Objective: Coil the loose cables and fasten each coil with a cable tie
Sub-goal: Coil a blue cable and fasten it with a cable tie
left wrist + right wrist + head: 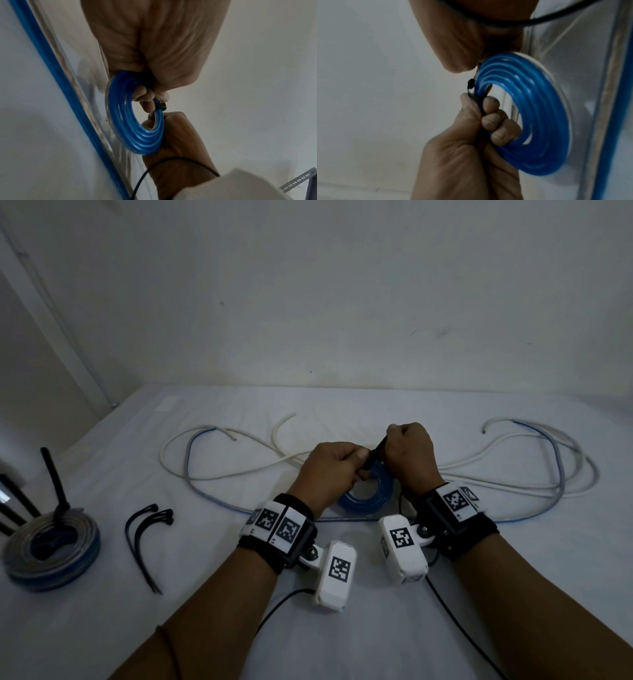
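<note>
At frame centre, the left hand grips the small coil of blue translucent cable; the right hand's fingers pinch the black plastic cable tie round it.

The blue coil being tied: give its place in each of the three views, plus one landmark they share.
Head: the blue coil sits centre frame, below both fists, on the white surface.
Left wrist: the coil is centre, between the left hand above and the right hand below.
Right wrist: the coil is right of centre, hands reversed.
Shared landmark: the black cable tie on the coil's rim.
</note>
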